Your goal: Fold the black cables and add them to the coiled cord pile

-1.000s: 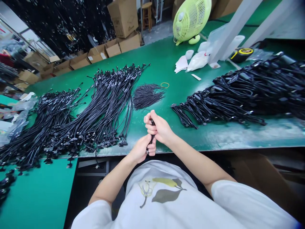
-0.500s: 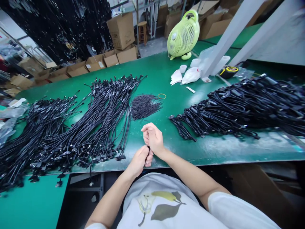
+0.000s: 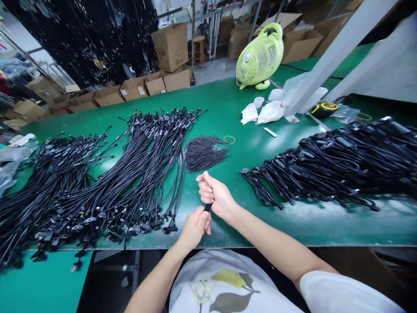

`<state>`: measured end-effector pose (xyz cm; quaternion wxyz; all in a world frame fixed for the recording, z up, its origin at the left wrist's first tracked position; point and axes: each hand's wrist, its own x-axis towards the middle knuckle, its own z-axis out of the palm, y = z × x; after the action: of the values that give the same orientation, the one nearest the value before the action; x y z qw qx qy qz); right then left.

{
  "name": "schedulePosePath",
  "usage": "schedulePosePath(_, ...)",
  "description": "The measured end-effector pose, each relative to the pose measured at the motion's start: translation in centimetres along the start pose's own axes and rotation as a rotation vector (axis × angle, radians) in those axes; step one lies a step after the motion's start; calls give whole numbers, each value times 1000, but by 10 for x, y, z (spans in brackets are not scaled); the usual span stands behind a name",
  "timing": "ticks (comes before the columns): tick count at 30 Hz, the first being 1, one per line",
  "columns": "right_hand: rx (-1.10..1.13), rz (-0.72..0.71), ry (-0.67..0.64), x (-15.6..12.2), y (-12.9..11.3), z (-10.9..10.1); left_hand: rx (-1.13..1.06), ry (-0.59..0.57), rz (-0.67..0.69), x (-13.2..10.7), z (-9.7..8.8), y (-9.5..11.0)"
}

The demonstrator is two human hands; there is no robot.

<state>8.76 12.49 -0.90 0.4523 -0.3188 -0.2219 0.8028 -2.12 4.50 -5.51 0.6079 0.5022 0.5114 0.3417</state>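
My right hand is closed in a fist around a folded black cable just above the near edge of the green table. My left hand pinches the lower end of that same cable right below it. Only a short dark stretch of the cable shows between the two hands. A small bundle of thin black ties lies just beyond my hands, with a yellow rubber band beside it.
A wide spread of black cables covers the table's left side and a big heap of coiled cables the right. At the back stand a green fan, white bags, a tape measure and cardboard boxes.
Both hands stayed together on the cable, shifting slightly along it. The view tilted up, so the table and the fan now sit lower in the picture.
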Motion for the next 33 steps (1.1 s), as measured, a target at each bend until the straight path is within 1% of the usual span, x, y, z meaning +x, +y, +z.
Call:
schedulePosePath(2,-10,-50,43,5,8,1,-37,38,-16,5,-1,-3)
schedulePosePath(3,-73,-52,35,10,10,0,-66,57,-29,7,-2,-5)
schedulePosePath(4,-183,-58,17,18,9,-1,-104,66,-43,9,-4,-5)
schedulePosePath(5,-343,-84,-2,28,5,-3,-151,71,-57,10,-5,-5)
schedulePosePath(6,-549,-148,-2,40,-3,-7,-202,77,-67,11,-8,-5)
schedulePosePath(7,-795,-256,40,54,-14,-12,-254,88,-74,11,-10,-3)
schedulePosePath(8,-1069,-388,118,70,-28,-18,-304,107,-78,10,-13,-1)
schedulePosePath(9,-1347,-537,259,85,-43,-25,-350,130,-77,9,-16,2)
schedulePosePath(10,-1625,-588,408,100,-58,-33,-390,150,-73,7,-20,4)
schedulePosePath(11,-1825,-554,480,113,-71,-40,-423,165,-70,5,-23,7)
schedulePosePath(12,-1938,-533,517,123,-81,-46,-447,175,-71,3,-26,9)
schedulePosePath(13,-2009,-501,519,130,-88,-51,-465,182,-72,2,-28,12)
schedulePosePath(15,-2037,-501,483,133,-93,-57,-489,193,-77,0,-31,16)
schedulePosePath(17,-2070,-543,484,126,-92,-59,-509,204,-79,0,-32,19)
schedulePosePath(19,-2110,-584,495,114,-90,-61,-520,204,-77,1,-31,22)
schedulePosePath(22,-2132,-610,505,94,-90,-62,-510,173,-55,1,-25,28)
schedulePosePath(24,-2081,-636,511,78,-89,-60,-495,150,-27,0,-21,33)
schedulePosePath(25,-2033,-662,492,69,-85,-58,-488,141,-13,-1,-18,35)
schedulePosePath(26,-1966,-686,440,57,-80,-55,-483,136,2,-2,-16,37)
schedulePosePath(27,-1878,-697,342,45,-73,-52,-481,134,16,-3,-13,39)
schedulePosePath(28,-1774,-683,205,31,-64,-49,-482,132,31,-4,-11,41)
schedulePosePath(30,-1550,-602,-71,3,-43,-43,-493,134,58,-5,-7,44)
schedulePosePath(31,-1465,-563,-165,-11,-32,-42,-496,134,65,-6,-5,44)
schedulePosePath(32,-1415,-540,-217,-23,-23,-41,-495,135,68,-6,-4,44)
schedulePosePath(33,-1402,-544,-231,-33,-16,-41,-485,133,68,-7,-2,43)
